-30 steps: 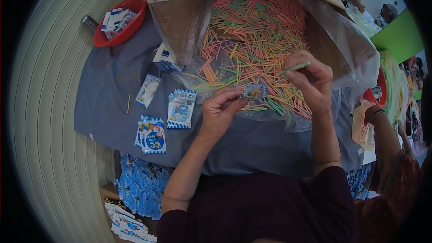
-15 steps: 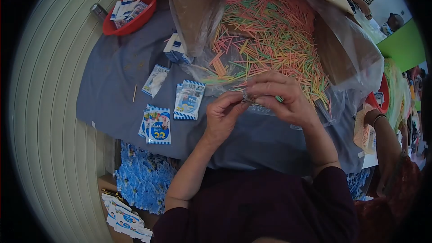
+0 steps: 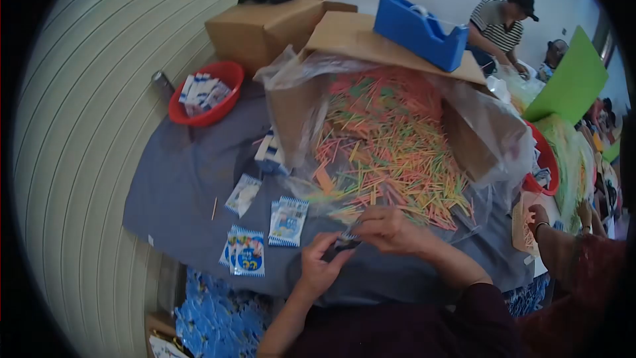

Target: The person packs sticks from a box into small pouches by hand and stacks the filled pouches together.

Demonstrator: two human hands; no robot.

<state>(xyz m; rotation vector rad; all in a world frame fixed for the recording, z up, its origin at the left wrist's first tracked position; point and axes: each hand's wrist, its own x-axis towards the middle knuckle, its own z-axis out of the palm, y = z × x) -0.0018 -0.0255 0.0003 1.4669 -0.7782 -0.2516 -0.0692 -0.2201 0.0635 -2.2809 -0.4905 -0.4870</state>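
Head: small packet (image 3: 346, 241) between hands (image 3: 319, 264) (image 3: 389, 231) (thin sticks (image 3: 397, 159) beyond)

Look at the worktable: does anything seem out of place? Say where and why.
One thin stick lies alone on the grey cloth, left of the packets; it looks stray, since the coloured sticks lie heaped together.

My small packet (image 3: 346, 242): dark, some pale grey. My sleeve (image 3: 482, 306): dark purple. Sticks (image 3: 404, 159): pink, orange, yellow, green. Flat packets (image 3: 250, 256): blue-white, striped edges. Cloth (image 3: 179, 179): slate grey. Bowl (image 3: 202, 120): red. Tape dispenser (image 3: 414, 34): blue.
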